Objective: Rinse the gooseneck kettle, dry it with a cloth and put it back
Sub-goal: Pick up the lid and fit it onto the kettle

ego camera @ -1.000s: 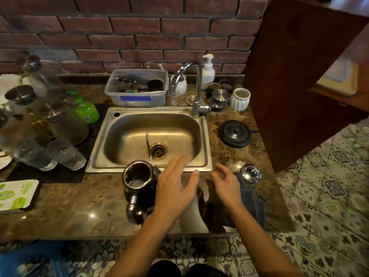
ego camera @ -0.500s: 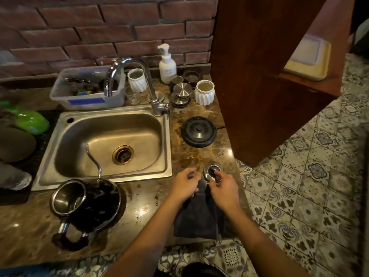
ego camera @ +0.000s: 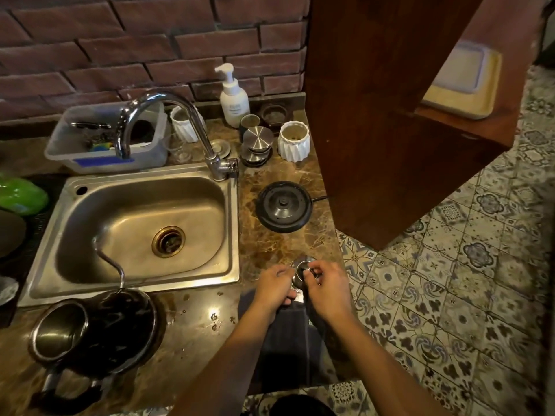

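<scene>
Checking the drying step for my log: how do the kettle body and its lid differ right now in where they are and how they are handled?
The black gooseneck kettle with a steel rim stands open and untouched on the counter in front of the sink; the small shiny steel lid is held by the left hand and right hand over the dark cloth. The kettle is far larger. Both show polished steel.
</scene>
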`<state>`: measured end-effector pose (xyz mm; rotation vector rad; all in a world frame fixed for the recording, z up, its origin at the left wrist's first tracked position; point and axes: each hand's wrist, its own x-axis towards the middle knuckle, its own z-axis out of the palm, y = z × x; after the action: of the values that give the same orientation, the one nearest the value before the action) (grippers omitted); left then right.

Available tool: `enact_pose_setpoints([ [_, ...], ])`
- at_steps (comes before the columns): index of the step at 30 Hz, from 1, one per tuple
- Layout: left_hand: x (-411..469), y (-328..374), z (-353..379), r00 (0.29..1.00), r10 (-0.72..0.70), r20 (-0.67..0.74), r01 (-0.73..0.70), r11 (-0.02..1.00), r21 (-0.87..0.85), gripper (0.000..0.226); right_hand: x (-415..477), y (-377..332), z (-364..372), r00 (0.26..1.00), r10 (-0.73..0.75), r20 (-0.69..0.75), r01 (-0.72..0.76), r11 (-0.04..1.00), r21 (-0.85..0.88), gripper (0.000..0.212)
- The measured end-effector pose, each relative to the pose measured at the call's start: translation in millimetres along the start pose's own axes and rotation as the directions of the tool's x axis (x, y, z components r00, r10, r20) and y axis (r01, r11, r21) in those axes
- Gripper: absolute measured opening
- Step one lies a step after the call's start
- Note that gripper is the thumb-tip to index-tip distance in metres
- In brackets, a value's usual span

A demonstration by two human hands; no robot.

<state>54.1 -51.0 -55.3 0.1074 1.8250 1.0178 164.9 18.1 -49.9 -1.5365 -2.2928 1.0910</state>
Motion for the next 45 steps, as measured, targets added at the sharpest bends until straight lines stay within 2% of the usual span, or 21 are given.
enact_pose_setpoints([
  [9, 2, -1, 3, 0.999, -0.031, -0.031, 0.027, 0.992, -0.125, 0.025, 6, 8, 3, 0.999, -0.032, -0.014, 0.032, 0.999, -0.003, 0.018],
  [17, -19, -7, -21, 0.999, -0.001, -0.048, -0.011, 0.969, -0.246, 0.02, -6, -6, 12, 0.995, -0.099, -0.026, 0.1, 0.994, 0.044, 0.013],
  [28, -57, -29, -80, 0.99, 0.056, -0.126, -0.091, 0.952, -0.291, 0.016, -47, -47, 33, 0.977, -0.208, -0.052, 0.212, 0.973, 0.094, 0.012],
  [33, -79, -44, -118, 0.988, 0.057, -0.142, -0.108, 0.918, -0.381, 0.012, -70, -70, 45, 0.96, -0.275, -0.044, 0.279, 0.951, 0.132, 0.01],
  [45, -136, -58, -193, 0.978, 0.108, -0.181, -0.182, 0.864, -0.469, 0.018, -112, -125, 70, 0.883, -0.455, -0.115, 0.469, 0.868, 0.162, 0.012],
])
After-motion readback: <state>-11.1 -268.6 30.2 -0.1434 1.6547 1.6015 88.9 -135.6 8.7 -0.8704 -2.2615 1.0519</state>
